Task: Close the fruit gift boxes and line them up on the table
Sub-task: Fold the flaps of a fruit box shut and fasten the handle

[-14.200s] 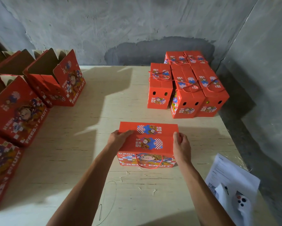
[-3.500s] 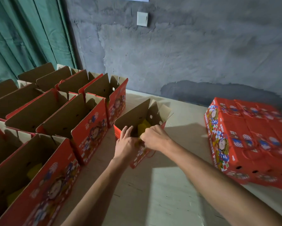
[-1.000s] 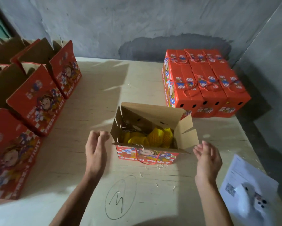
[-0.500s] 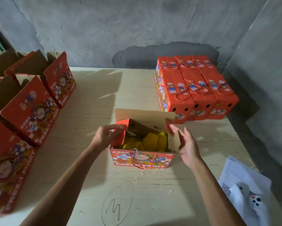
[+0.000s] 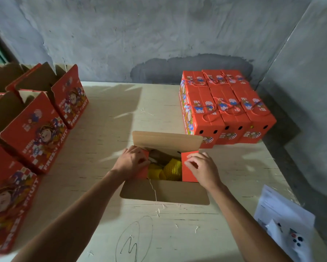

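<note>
Open gift box (image 5: 164,191) holds yellow netted fruit (image 5: 170,170); left hand (image 5: 131,163) and right hand (image 5: 202,169) press curled fingers flat on red side flaps.

Head camera looking forward and down over the table (image 5: 106,114).

We are seeing through one wide-angle view only, riding at head height and tilting steeply down, so both forearms are entering from the bottom edge and the hands (image 5: 132,161) are sitting near the centre, close to the lens. We are facing the grey wall (image 5: 159,35) beyond the table's far edge, with a second wall (image 5: 310,91) closing the corner at right. The lens is bending the edges, so the open boxes (image 5: 34,129) at left are leaning outward, and no second view is sharing the scene.
</note>
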`<state>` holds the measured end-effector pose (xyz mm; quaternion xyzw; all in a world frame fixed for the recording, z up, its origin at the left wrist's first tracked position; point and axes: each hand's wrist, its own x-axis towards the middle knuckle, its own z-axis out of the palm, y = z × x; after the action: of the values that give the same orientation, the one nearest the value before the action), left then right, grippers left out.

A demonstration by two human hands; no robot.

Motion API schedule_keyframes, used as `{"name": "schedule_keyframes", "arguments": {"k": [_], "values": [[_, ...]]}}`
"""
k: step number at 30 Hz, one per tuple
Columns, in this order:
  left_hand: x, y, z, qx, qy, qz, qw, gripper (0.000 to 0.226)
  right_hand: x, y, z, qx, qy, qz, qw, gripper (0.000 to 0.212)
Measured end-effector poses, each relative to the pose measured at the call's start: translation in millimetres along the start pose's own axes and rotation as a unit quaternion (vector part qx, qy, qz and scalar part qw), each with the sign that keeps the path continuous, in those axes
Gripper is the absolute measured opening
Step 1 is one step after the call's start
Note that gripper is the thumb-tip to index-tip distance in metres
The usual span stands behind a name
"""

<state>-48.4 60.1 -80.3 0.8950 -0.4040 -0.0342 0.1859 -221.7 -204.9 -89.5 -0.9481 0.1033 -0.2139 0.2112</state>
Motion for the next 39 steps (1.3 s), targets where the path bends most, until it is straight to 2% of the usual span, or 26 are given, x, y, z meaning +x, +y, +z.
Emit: {"name": "schedule_keyframes", "arguments": {"k": [4, 9, 13, 15, 16, 18, 20, 22, 24, 28, 30, 32, 36, 39], "values": [[0, 13, 1, 0.018, 0.025, -0.036, 0.999, 0.021, 8, -4, 2, -0.028, 0.027, 0.03, 0.999, 0.019], [3, 34, 2, 0.008, 0.047, -0.128, 0.991, 0.016, 20, -15, 8, -0.155, 0.069, 0.071, 0.983, 0.035], [-5, 37, 11, -0.054, 0.142, -0.148, 0.977, 0.02, 25, -23, 19, -0.144, 0.086, 0.112, 0.979, 0.029], [-5, 34, 14, -0.09, 0.171, -0.158, 0.968, 0.018, 23, -21, 22, -0.099, 0.09, 0.162, 0.978, 0.027], [-5, 34, 15, -0.114, 0.181, -0.169, 0.962, 0.024, 21, -18, 22, -0.068, 0.11, 0.194, 0.973, 0.031], [-3, 33, 17, -0.169, 0.187, -0.204, 0.946, 0.053, 19, -13, 22, -0.029, 0.151, 0.245, 0.957, 0.052], [-2, 29, 18, -0.194, 0.179, -0.23, 0.937, 0.086, 20, -12, 25, -0.032, 0.159, 0.238, 0.958, 0.078], [-2, 25, 20, -0.199, 0.167, -0.228, 0.938, 0.102, 22, -11, 28, -0.041, 0.136, 0.207, 0.968, 0.089], [-2, 22, 21, -0.203, 0.176, -0.203, 0.942, 0.105, 21, -10, 28, -0.033, 0.129, 0.197, 0.971, 0.085], [-3, 23, 24, -0.216, 0.211, -0.205, 0.931, 0.092, 17, -13, 22, 0.002, 0.17, 0.18, 0.969, 0.055], [-4, 25, 24, -0.226, 0.216, -0.227, 0.922, 0.071, 15, -14, 19, 0.008, 0.182, 0.176, 0.967, 0.058], [-5, 24, 23, -0.243, 0.214, -0.248, 0.913, 0.061, 13, -17, 17, 0.019, 0.189, 0.173, 0.966, 0.06], [-8, 25, 19, -0.25, 0.225, -0.239, 0.911, 0.07, 13, -19, 14, 0.066, 0.203, 0.152, 0.965, 0.063], [-11, 26, 18, -0.25, 0.233, -0.217, 0.914, 0.069, 14, -15, 17, 0.077, 0.197, 0.147, 0.966, 0.051]]}}
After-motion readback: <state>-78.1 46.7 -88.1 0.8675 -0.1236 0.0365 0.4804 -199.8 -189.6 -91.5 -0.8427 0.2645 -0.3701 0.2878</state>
